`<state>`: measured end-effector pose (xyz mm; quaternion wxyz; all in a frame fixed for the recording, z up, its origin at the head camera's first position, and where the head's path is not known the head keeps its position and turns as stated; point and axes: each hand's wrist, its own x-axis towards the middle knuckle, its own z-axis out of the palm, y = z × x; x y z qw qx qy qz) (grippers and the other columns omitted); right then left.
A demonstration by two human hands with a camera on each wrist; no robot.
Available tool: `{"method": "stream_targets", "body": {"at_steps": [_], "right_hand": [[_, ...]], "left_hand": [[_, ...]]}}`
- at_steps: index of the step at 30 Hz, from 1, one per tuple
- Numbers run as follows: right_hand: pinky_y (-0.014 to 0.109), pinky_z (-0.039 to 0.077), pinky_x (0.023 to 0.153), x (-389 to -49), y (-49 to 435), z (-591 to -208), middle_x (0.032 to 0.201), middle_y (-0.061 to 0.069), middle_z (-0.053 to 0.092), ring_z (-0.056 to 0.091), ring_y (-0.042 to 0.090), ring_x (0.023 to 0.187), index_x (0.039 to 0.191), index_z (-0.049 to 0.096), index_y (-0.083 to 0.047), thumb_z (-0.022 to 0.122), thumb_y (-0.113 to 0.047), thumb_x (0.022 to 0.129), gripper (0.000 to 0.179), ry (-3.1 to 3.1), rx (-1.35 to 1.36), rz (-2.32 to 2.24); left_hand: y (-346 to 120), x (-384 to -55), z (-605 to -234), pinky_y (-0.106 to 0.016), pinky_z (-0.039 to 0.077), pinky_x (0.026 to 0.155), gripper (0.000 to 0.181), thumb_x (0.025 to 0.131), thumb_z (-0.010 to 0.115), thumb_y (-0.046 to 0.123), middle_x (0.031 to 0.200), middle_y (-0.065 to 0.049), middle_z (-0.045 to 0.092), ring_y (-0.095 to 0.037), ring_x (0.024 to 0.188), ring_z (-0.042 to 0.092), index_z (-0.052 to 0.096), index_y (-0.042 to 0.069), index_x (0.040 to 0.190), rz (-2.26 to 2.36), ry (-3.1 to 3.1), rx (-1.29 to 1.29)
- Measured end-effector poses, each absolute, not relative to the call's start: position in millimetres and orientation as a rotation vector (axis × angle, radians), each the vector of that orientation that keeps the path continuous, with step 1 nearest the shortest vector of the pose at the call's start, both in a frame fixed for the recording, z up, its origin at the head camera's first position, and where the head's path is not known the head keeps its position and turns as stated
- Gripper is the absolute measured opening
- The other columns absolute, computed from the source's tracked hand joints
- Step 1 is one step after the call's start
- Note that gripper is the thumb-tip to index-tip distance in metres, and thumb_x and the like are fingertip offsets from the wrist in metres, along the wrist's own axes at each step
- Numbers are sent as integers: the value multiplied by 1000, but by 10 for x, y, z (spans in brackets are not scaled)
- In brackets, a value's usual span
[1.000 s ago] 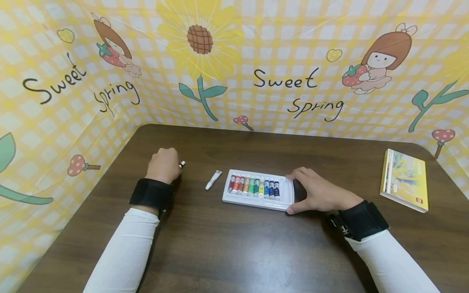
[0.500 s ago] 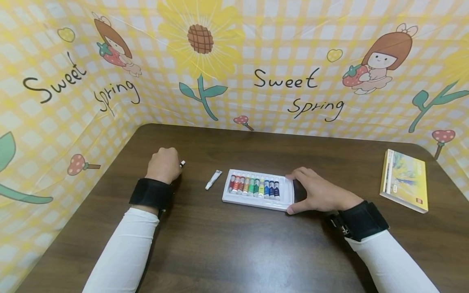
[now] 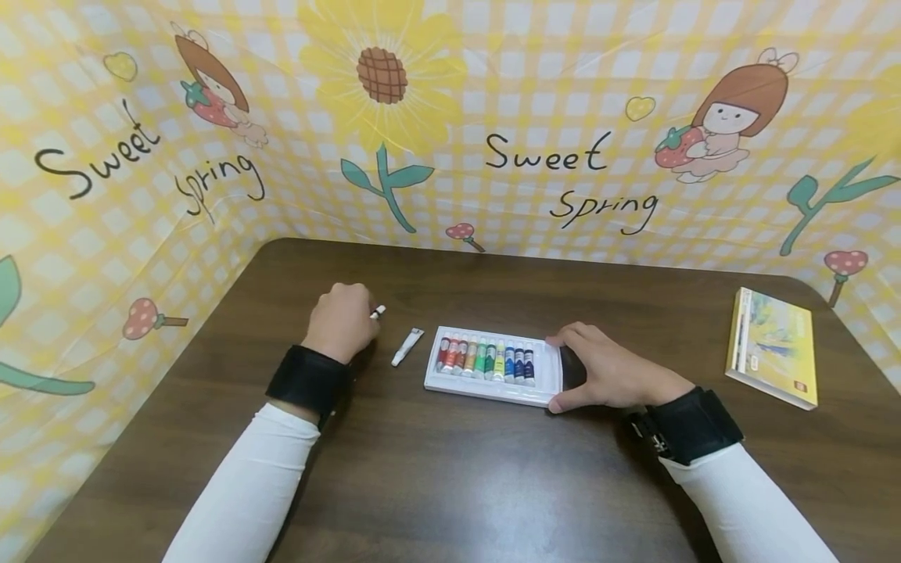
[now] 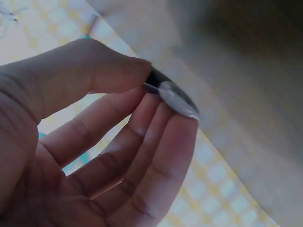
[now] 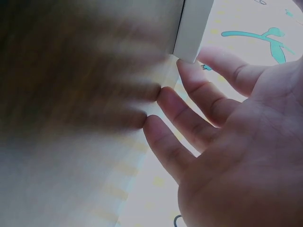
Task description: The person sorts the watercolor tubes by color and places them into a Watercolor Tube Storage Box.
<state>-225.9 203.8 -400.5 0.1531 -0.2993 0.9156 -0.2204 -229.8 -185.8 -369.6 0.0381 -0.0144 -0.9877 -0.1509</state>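
My left hand (image 3: 342, 322) pinches a small dark paint tube with a pale end (image 3: 378, 312) between thumb and fingertips, left of the tray; the fingers hide much of it from the head camera. In the left wrist view, the tube (image 4: 177, 98) sticks out past the thumb tip. A white paint tube (image 3: 407, 347) lies between this hand and the white plastic tray (image 3: 486, 389). Several coloured paint tubes (image 3: 486, 358) fill a row in the tray, with a bare stretch at its right end. My right hand (image 3: 612, 366) grips that end, thumb at the near corner and fingers at the far one.
A yellow book (image 3: 773, 348) lies at the right side of the brown wooden table (image 3: 493, 485). Yellow checked cloth (image 3: 549, 102) with printed flowers and figures rises behind the table and along its left side.
My left hand has moved right with the dark paint tube, closer to the white paint tube. The right hand stays at the tray; the head view has shifted slightly.
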Motion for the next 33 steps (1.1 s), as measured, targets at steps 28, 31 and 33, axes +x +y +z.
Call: {"method": "stream_targets", "body": {"at_steps": [28, 31, 33], "right_hand": [[58, 46, 108, -2261, 2054, -4037, 144, 17, 52, 47, 35, 130, 139, 55, -2, 89, -54, 78, 88, 2644, -905, -681], [58, 47, 109, -2266, 2055, -4030, 145, 18, 52, 47, 36, 131, 141, 54, -1, 89, -55, 77, 91, 2643, -897, -684], [59, 46, 110, -2271, 2057, -4025, 146, 19, 51, 46, 37, 133, 143, 52, 0, 89, -55, 77, 94, 2637, -892, -686]], "left_hand": [[79, -2315, -3781, -26, 42, 53, 6, 85, 75, 11, 69, 3, 56, -14, 59, 53, 71, 10, 81, -731, -3110, -668], [110, -2319, -3806, -29, 41, 53, 7, 86, 76, 13, 67, 2, 53, -16, 59, 52, 71, 8, 84, -776, -3109, -664], [125, -2320, -3821, -29, 42, 56, 11, 87, 78, 15, 72, 1, 58, -18, 63, 55, 72, 7, 92, -812, -3108, -640]]}}
